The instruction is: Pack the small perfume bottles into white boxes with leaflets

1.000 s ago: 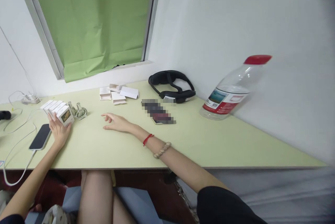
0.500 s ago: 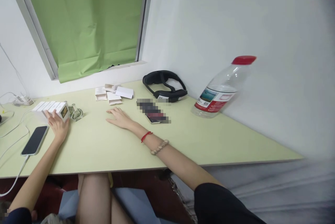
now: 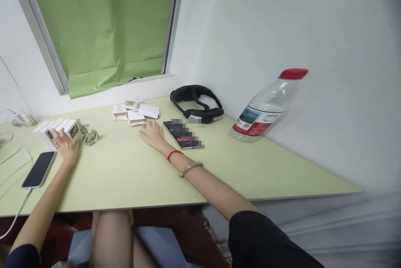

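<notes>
My left hand [image 3: 66, 145] rests against a row of small white boxes [image 3: 69, 126] at the left of the table. Its fingers are spread over the front of the row, and the thumb lies by the right end. My right hand [image 3: 152, 134] lies low over the tabletop, fingers stretched out and holding nothing. Just beyond its fingertips are several opened, empty-looking white boxes [image 3: 137, 117]. A phone with a lit screen [image 3: 178, 133] lies to the right of this hand. Beside the white row sits a clear, greenish object [image 3: 90, 137], whose kind I cannot make out.
Plugged into a white cable, a second phone [image 3: 39, 169] lies near my left forearm. A power strip [image 3: 24, 120] stands at the back left. A black headset [image 3: 198, 103] and a large red-capped water bottle [image 3: 258, 111] are toward the wall on the right.
My right hand has moved right and slightly away from me, nearer to the opened boxes and the lit phone. My left hand stays at the white row.
</notes>
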A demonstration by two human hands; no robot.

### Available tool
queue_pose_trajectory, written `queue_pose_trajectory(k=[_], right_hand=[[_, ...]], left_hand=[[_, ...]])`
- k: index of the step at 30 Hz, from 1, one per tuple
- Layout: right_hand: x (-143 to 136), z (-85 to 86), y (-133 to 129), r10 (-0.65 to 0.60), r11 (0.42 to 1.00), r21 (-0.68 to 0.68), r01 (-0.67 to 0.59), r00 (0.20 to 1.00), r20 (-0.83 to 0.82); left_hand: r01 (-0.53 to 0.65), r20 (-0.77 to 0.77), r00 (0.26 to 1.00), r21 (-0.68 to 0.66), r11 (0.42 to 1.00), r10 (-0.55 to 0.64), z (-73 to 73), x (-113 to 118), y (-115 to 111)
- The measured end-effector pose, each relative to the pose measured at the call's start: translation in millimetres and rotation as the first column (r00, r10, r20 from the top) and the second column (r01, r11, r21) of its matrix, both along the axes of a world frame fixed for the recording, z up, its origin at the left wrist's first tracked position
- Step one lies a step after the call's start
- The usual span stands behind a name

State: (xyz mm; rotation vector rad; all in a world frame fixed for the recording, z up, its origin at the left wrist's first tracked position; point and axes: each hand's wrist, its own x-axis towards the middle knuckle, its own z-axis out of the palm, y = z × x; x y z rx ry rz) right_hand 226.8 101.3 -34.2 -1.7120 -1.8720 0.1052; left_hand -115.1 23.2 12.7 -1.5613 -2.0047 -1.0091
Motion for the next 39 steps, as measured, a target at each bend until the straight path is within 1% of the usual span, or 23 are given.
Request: queue_pose_trajectory(k=[2, 4, 5, 7, 8, 9, 10, 11, 12, 13, 14, 17, 20, 24, 28, 30, 31, 32, 33, 34, 35, 36, 39], right_hand=[[0, 0.7, 2, -0.026, 1.000, -0.006, 0.026, 0.999, -0.031], [0, 0.4, 4, -0.022, 1.000, -0.007, 0.022, 0.998, -0.055], [0, -0.1, 5, -0.017, 1.000, -0.003, 0.017, 0.998, -0.064], [0, -1.2, 6, -0.013, 1.000, 0.009, 0.014, 0.997, -0.079], [-1, -1.7, 6, -0.014, 1.000, 0.013, 0.015, 0.996, -0.087], [-1, -2.0, 7, -0.014, 1.000, 0.014, 0.016, 0.995, -0.094], [-1, -2.1, 7, -0.014, 1.000, 0.013, 0.015, 0.995, -0.099], [-1, -2.0, 7, -0.013, 1.000, 0.009, 0.014, 0.995, -0.102], [-2, -1.8, 8, -0.010, 1.000, 0.004, 0.010, 0.994, -0.104], [-1, -1.4, 8, -0.005, 1.000, 0.001, 0.005, 0.994, -0.107], [-1, -1.0, 8, 0.002, 1.000, 0.001, -0.002, 0.994, -0.110], [-1, 0.5, 8, 0.026, 1.000, 0.007, -0.025, 0.993, -0.119], [-3, 2.8, 8, 0.038, 0.999, 0.009, -0.037, 0.992, -0.119], [-5, 7.3, 6, 0.038, 0.999, -0.017, -0.040, 0.993, -0.111], [-5, 11.9, 4, 0.040, 0.999, -0.032, -0.043, 0.993, -0.108], [-5, 13.6, 3, 0.057, 0.998, -0.014, -0.058, 0.994, -0.095], [-5, 14.2, 3, 0.068, 0.998, -0.005, -0.069, 0.994, -0.085], [-5, 14.7, 2, 0.078, 0.997, 0.002, -0.079, 0.994, -0.075], [-5, 15.0, 2, 0.087, 0.996, 0.006, -0.087, 0.994, -0.067], [-5, 15.3, 2, 0.095, 0.995, 0.009, -0.095, 0.994, -0.060], [-5, 15.4, 2, 0.103, 0.995, 0.015, -0.102, 0.993, -0.056], [-4, 15.6, 2, 0.109, 0.994, 0.024, -0.108, 0.993, -0.053], [-2, 15.7, 4, 0.100, 0.994, 0.056, -0.097, 0.993, -0.058]], left_hand=[[0.016, -0.020, 1.000, 0.038, 0.999, -0.015, 0.6, 2, -2], [0.052, -0.068, 0.997, 0.095, 0.994, -0.046, 5.9, 5, -5], [0.073, -0.099, 0.993, 0.125, 0.989, -0.060, 11.0, 7, -6], [0.112, -0.161, 0.983, 0.159, 0.981, -0.086, 26.3, 8, -2], [0.135, -0.197, 0.975, 0.139, 0.981, -0.106, 35.9, 8, 3], [0.177, -0.236, 0.959, 0.070, 0.982, -0.156, 46.0, 7, 11], [0.218, -0.273, 0.937, -0.035, 0.975, -0.219, 56.0, 5, 20], [0.220, -0.297, 0.920, -0.148, 0.964, -0.256, 65.4, 3, 31], [0.172, -0.313, 0.916, -0.262, 0.950, -0.252, 73.7, 0, 43], [0.098, -0.328, 0.915, -0.385, 0.918, -0.236, 80.6, -2, 55], [0.033, -0.347, 0.908, -0.502, 0.864, -0.236, 86.0, -4, 66], [0.010, -0.351, 0.901, -0.573, 0.820, -0.256, 94.6, -4, 91], [0.034, -0.341, 0.896, -0.586, 0.809, -0.284, 97.8, 1, 99], [0.068, -0.305, 0.896, -0.623, 0.780, -0.322, 104.5, 7, 97], [0.071, -0.295, 0.889, -0.669, 0.740, -0.351, 118.2, 13, 87], [0.088, -0.260, 0.906, -0.654, 0.751, -0.333, 123.8, 16, 77], [0.123, -0.228, 0.917, -0.619, 0.776, -0.327, 124.5, 17, 71], [0.175, -0.190, 0.925, -0.555, 0.814, -0.328, 123.1, 18, 63], [0.250, -0.155, 0.920, -0.474, 0.844, -0.360, 118.9, 18, 55], [0.338, -0.127, 0.901, -0.395, 0.854, -0.415, 111.8, 17, 47], [0.402, -0.112, 0.881, -0.335, 0.852, -0.460, 101.6, 16, 39], [0.437, -0.104, 0.868, -0.303, 0.847, -0.485, 88.7, 14, 32], [0.484, -0.053, 0.857, -0.260, 0.836, -0.513, 39.4, 9, 20]])
